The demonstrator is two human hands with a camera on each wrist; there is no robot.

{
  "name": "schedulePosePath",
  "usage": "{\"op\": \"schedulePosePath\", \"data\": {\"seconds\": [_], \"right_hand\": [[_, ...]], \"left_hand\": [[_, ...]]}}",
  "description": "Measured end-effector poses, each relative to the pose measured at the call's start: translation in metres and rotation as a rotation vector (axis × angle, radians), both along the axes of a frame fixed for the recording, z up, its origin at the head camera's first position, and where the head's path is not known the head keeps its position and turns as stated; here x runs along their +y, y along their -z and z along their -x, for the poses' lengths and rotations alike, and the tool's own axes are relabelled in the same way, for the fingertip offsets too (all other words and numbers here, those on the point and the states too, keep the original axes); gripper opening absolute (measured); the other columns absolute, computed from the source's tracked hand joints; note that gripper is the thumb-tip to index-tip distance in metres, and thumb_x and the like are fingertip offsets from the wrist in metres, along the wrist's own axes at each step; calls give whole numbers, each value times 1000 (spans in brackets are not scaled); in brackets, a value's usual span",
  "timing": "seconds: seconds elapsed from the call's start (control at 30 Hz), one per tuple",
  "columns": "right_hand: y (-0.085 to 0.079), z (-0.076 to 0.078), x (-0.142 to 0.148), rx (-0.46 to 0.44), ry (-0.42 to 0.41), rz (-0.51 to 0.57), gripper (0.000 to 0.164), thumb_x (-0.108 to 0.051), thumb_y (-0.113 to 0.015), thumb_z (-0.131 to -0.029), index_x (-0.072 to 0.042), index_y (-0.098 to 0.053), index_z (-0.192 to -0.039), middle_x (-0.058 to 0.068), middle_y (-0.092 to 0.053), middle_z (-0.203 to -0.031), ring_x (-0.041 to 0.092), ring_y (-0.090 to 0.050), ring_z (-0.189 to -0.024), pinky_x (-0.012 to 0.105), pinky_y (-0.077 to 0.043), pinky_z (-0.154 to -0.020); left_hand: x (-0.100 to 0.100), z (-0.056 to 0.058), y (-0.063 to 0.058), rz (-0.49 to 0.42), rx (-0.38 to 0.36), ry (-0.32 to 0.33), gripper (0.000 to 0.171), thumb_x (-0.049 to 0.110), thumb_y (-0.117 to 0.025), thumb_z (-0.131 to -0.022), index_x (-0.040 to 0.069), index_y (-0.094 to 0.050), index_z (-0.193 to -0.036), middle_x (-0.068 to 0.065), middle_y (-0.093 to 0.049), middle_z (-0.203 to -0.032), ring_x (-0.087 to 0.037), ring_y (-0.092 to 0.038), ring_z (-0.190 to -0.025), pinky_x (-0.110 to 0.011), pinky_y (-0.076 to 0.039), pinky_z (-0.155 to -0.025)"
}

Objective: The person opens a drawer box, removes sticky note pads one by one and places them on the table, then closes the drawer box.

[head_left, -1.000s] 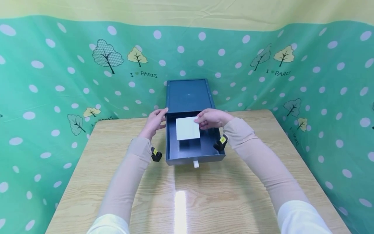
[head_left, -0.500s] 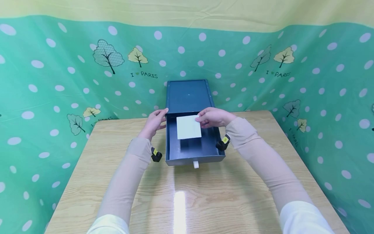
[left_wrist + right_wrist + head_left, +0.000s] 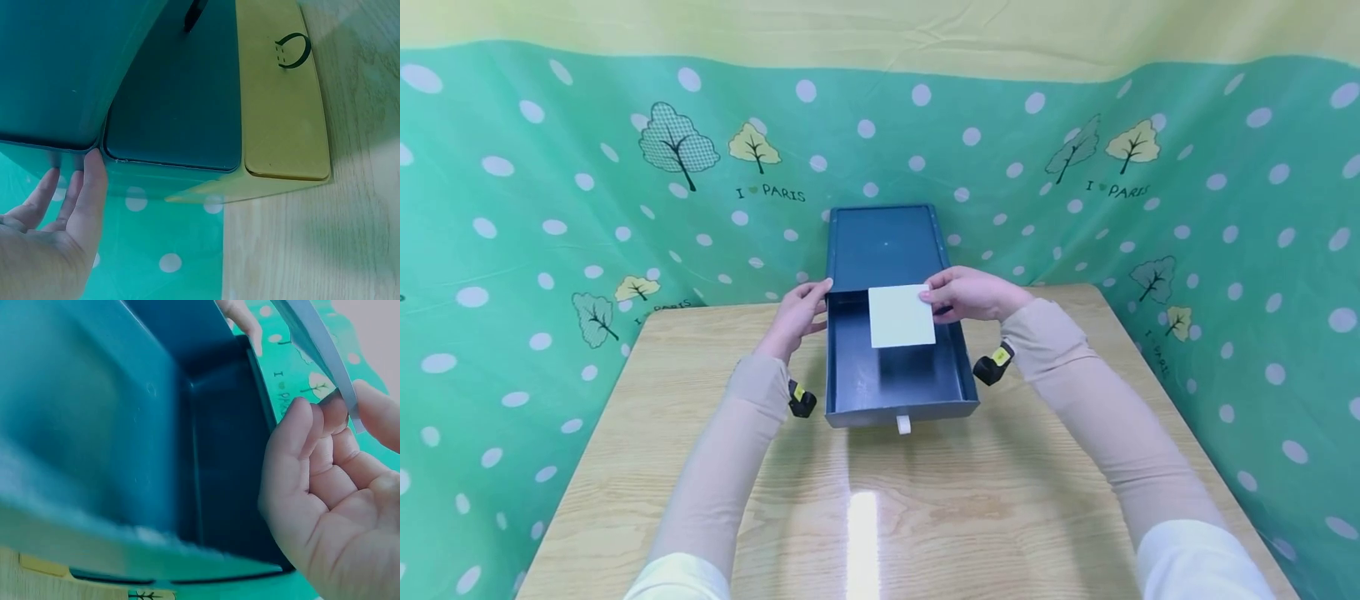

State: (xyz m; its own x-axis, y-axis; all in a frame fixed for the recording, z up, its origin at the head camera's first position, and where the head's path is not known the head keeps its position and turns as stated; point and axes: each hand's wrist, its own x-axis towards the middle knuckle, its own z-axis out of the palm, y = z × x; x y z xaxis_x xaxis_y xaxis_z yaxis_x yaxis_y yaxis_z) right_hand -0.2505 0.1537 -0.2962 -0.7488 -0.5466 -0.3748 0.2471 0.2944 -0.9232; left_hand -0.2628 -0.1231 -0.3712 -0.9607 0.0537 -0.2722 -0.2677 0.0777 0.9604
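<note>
My right hand pinches the right edge of a white square sheet, paper or card, above a pulled-out dark blue drawer. From the right wrist view the sheet appears edge-on and slightly bent between thumb and fingers. The drawer's visible floor is bare. Behind it is the top of a dark blue drawer cabinet. My left hand touches the cabinet's front left corner; in the left wrist view its fairly straight fingers lie against the side.
Below the pulled-out drawer, the left wrist view shows a teal drawer front and a yellow drawer front with a dark loop pull. A white tab hangs from the pulled-out drawer. A polka-dot curtain surrounds the wooden table.
My right hand has moved right and slightly up with the white sheet, uncovering more of the drawer's left side. The left hand and the drawer have stayed in place.
</note>
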Motion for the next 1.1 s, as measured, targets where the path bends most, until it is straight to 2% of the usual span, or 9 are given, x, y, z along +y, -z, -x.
{"op": "schedulePosePath", "data": {"seconds": [0.17, 0.37, 0.6, 0.97, 1.1], "right_hand": [[-1, 1, 11, 5, 4, 0, 25, -9, -46, -99, -12, -60, -78, -3, -61, -83, 12, -56, -80, 35, -48, -88], [3, 3, 27, 25, 18, -20, 21, -10, -46, -99, -11, -61, -84, -2, -62, -86, 14, -57, -82, 31, -51, -85], [10, 4, 45, -19, 39, 5, 22, -8, -44, -99, -11, -62, -88, -4, -67, -88, 10, -62, -83, 24, -54, -82], [28, 9, 76, -76, -5, 36, 28, -5, -43, -100, -15, -64, -84, -5, -69, -89, 9, -64, -86, 24, -53, -85], [32, 11, 91, -71, 18, 54, 30, -7, -41, -101, -17, -66, -88, -6, -69, -89, 8, -64, -85, 24, -52, -85]], "left_hand": [[0, 2, 3, -3, -2, -3, 61, 43, -51, -96, 6, -39, -142, -14, -42, -144, -32, -43, -131, -45, -46, -102], [0, 3, 3, 7, 2, 7, 62, 44, -51, -96, 6, -38, -143, -14, -40, -145, -32, -41, -132, -45, -44, -104], [-1, 2, 2, 8, -3, 12, 63, 44, -50, -96, 5, -36, -144, -14, -37, -148, -32, -39, -134, -45, -43, -105], [-3, 0, 1, 33, -3, 24, 63, 45, -49, -96, 5, -36, -143, -13, -36, -148, -32, -40, -133, -44, -45, -104], [-2, 0, 1, 27, 6, 20, 63, 45, -50, -96, 5, -36, -143, -13, -37, -148, -32, -40, -133, -44, -45, -103]]}}
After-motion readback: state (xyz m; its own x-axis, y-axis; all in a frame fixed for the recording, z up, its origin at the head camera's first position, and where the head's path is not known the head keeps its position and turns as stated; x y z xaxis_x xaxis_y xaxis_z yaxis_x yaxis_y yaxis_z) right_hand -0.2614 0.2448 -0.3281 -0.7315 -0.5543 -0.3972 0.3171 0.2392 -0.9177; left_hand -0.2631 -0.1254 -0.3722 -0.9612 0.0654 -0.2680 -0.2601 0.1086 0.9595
